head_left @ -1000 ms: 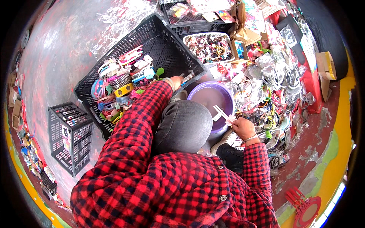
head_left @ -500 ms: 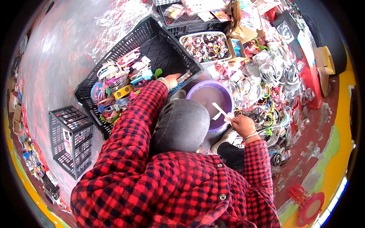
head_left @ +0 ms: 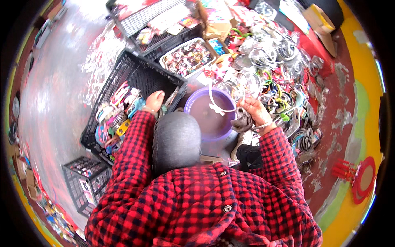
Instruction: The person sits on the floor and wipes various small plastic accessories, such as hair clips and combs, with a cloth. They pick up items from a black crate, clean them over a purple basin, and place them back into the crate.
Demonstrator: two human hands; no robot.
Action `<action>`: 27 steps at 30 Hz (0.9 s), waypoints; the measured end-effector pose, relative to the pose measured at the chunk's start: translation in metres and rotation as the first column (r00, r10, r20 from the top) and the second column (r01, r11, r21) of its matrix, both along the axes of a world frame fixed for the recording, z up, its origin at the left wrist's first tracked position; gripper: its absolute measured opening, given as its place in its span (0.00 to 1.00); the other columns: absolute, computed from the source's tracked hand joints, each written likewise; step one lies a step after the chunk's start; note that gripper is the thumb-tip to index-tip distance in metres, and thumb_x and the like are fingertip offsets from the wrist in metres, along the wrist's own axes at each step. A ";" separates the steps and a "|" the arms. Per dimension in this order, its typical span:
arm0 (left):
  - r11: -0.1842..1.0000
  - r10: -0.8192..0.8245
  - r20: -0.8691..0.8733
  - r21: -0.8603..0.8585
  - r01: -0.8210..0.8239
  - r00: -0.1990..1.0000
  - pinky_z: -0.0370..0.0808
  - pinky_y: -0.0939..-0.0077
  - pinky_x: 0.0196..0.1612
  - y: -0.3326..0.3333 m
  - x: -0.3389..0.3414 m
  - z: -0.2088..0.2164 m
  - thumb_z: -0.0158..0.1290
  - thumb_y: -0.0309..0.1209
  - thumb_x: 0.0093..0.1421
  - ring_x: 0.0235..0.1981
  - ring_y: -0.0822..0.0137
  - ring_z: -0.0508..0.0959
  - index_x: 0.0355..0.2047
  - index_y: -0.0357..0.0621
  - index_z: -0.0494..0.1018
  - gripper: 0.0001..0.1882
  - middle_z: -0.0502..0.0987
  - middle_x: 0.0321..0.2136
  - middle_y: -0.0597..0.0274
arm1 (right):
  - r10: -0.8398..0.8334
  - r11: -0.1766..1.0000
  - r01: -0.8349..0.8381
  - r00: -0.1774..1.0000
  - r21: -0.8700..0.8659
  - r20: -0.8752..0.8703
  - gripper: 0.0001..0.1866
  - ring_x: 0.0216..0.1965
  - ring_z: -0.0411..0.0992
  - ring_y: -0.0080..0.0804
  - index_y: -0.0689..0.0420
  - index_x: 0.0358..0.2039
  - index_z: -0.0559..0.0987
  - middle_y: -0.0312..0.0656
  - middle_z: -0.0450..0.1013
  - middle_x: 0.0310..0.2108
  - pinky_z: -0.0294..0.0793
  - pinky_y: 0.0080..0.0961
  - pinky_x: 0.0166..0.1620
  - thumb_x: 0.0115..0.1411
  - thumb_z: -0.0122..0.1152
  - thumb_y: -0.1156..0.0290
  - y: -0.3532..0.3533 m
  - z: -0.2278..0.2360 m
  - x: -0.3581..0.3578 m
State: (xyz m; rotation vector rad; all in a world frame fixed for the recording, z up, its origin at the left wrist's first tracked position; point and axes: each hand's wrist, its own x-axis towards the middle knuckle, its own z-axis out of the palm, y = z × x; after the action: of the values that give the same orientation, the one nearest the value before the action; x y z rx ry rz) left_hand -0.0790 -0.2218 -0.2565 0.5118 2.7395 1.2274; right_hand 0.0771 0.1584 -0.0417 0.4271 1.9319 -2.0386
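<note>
A thin white headband (head_left: 217, 108) with a pale flower on it is pinched in my right hand (head_left: 255, 111). Its curved band reaches over a purple basin (head_left: 188, 108) of cloudy greyish water. A crumpled grey-brown cloth (head_left: 242, 120) hangs just under that hand, against the basin's rim; whether my fingers grip it too, I cannot tell. Over the inner right side of a black plastic crate (head_left: 91, 119) is my left hand (head_left: 154, 100), slightly blurred, with nothing visible in it. Beside it lies a colourful heap of headbands and hair accessories (head_left: 119, 108) in the crate.
A white tray of hair ties (head_left: 187, 57) stands beyond the basin, next to another black crate (head_left: 135, 29). To the right spreads a pile of bagged headbands (head_left: 267, 53). My grey-clad knee (head_left: 177, 138) rises between crate and basin. A smaller black crate (head_left: 88, 181) stands at left.
My left hand has lifted from the crate's right edge. My right hand now holds the headband opened out over the basin, with grey cloth showing beneath. The whole view has shifted.
</note>
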 end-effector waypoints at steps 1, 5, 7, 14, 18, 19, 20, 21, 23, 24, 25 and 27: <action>0.994 0.030 0.139 -0.112 -0.014 0.990 0.70 0.67 0.39 0.009 -0.004 0.040 0.45 0.42 0.58 0.34 0.52 0.76 0.31 0.39 0.74 0.17 0.76 0.30 0.52 | -0.102 0.982 0.107 0.994 -0.153 0.043 0.07 0.30 0.69 0.20 0.58 0.33 0.76 0.33 0.72 0.28 0.69 0.17 0.35 0.59 0.53 0.69 0.000 0.012 0.003; 0.987 0.018 -0.047 0.159 -0.010 0.999 0.71 0.72 0.37 0.011 -0.007 0.130 0.47 0.33 0.59 0.31 0.60 0.77 0.31 0.38 0.74 0.11 0.77 0.28 0.55 | -0.342 0.796 0.294 0.940 -0.530 0.008 0.08 0.29 0.71 0.22 0.60 0.34 0.75 0.36 0.73 0.29 0.71 0.19 0.33 0.59 0.52 0.70 -0.003 0.034 0.004; 0.976 -0.039 -0.319 0.193 0.106 0.947 0.71 0.73 0.43 0.031 0.003 0.202 0.50 0.27 0.56 0.36 0.61 0.76 0.36 0.37 0.73 0.08 0.76 0.34 0.54 | -0.331 0.789 0.254 0.943 -0.560 -0.040 0.09 0.28 0.71 0.23 0.61 0.34 0.75 0.37 0.73 0.29 0.71 0.18 0.32 0.59 0.53 0.69 -0.004 0.042 0.005; 0.750 -0.630 -0.440 -0.131 0.649 0.639 0.64 0.65 0.53 0.166 0.072 0.347 0.58 0.36 0.49 0.50 0.54 0.68 0.43 0.37 0.69 0.23 0.71 0.44 0.48 | -0.271 0.797 0.193 0.961 -0.572 -0.053 0.09 0.29 0.72 0.22 0.60 0.36 0.74 0.37 0.73 0.30 0.72 0.19 0.33 0.60 0.50 0.69 0.008 0.045 0.014; 0.658 -0.747 -0.343 -0.262 0.706 0.569 0.68 0.63 0.42 0.226 0.081 0.324 0.54 0.39 0.49 0.40 0.51 0.72 0.35 0.38 0.71 0.19 0.73 0.34 0.48 | -0.304 0.826 0.193 0.944 -0.529 -0.130 0.13 0.34 0.72 0.23 0.62 0.42 0.73 0.38 0.74 0.34 0.72 0.19 0.37 0.59 0.51 0.69 0.021 0.065 0.026; 0.634 -0.771 -0.260 -0.237 0.736 0.581 0.69 0.64 0.40 0.239 0.081 0.312 0.53 0.38 0.49 0.36 0.52 0.73 0.34 0.38 0.71 0.16 0.73 0.31 0.48 | -0.318 0.843 0.207 0.936 -0.497 -0.149 0.12 0.33 0.72 0.22 0.61 0.41 0.73 0.38 0.74 0.34 0.71 0.18 0.37 0.59 0.51 0.69 0.029 0.066 0.031; 0.617 -0.787 -0.169 -0.215 0.757 0.593 0.70 0.64 0.37 0.248 0.083 0.302 0.53 0.36 0.49 0.33 0.52 0.75 0.32 0.38 0.72 0.14 0.74 0.28 0.48 | -0.322 0.857 0.213 0.932 -0.469 -0.165 0.12 0.33 0.72 0.22 0.61 0.41 0.73 0.38 0.74 0.34 0.71 0.18 0.38 0.59 0.51 0.69 0.036 0.066 0.033; 0.613 -0.785 -0.182 -0.081 0.786 0.593 0.71 0.66 0.30 0.256 0.086 0.294 0.50 0.32 0.50 0.25 0.53 0.75 0.29 0.38 0.72 0.10 0.73 0.22 0.48 | -0.329 0.846 0.216 0.931 -0.487 -0.160 0.11 0.32 0.72 0.22 0.61 0.40 0.74 0.38 0.74 0.34 0.71 0.18 0.37 0.59 0.51 0.70 0.041 0.065 0.035; 0.619 -0.776 -0.118 0.041 0.784 0.619 0.71 0.69 0.27 0.269 0.094 0.286 0.49 0.31 0.53 0.22 0.58 0.76 0.29 0.38 0.73 0.09 0.74 0.21 0.51 | -0.347 0.861 0.260 0.928 -0.436 -0.133 0.10 0.31 0.72 0.23 0.62 0.37 0.75 0.38 0.74 0.32 0.71 0.19 0.36 0.59 0.51 0.70 0.054 0.058 0.037; 0.622 -0.772 -0.084 0.100 0.776 0.630 0.71 0.70 0.26 0.273 0.096 0.282 0.48 0.31 0.55 0.21 0.60 0.76 0.28 0.38 0.73 0.08 0.74 0.21 0.53 | -0.379 0.853 0.307 0.921 -0.422 -0.095 0.10 0.30 0.72 0.23 0.62 0.37 0.75 0.38 0.74 0.31 0.72 0.19 0.35 0.59 0.51 0.71 0.059 0.057 0.039; 0.619 -0.779 0.108 0.292 0.729 0.618 0.71 0.77 0.24 0.275 0.097 0.273 0.45 0.31 0.59 0.20 0.69 0.76 0.30 0.37 0.73 0.10 0.76 0.22 0.57 | -0.448 0.836 0.381 0.889 -0.394 -0.091 0.09 0.29 0.72 0.24 0.62 0.35 0.75 0.38 0.74 0.30 0.72 0.19 0.34 0.58 0.51 0.71 0.062 0.051 0.038; 0.657 -0.749 0.371 0.521 0.544 0.549 0.70 0.80 0.23 0.272 0.092 0.262 0.44 0.32 0.61 0.21 0.72 0.75 0.32 0.36 0.72 0.11 0.76 0.22 0.59 | -0.538 0.715 0.476 0.842 -0.512 0.030 0.07 0.28 0.72 0.27 0.60 0.32 0.75 0.40 0.74 0.28 0.73 0.21 0.32 0.55 0.54 0.70 0.073 0.049 0.037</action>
State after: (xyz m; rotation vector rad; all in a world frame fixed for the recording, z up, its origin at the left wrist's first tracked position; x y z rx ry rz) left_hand 0.0129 0.0504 0.0052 0.9321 1.5682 1.3396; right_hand 0.1142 0.2317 0.0072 0.7833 1.3251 -2.8720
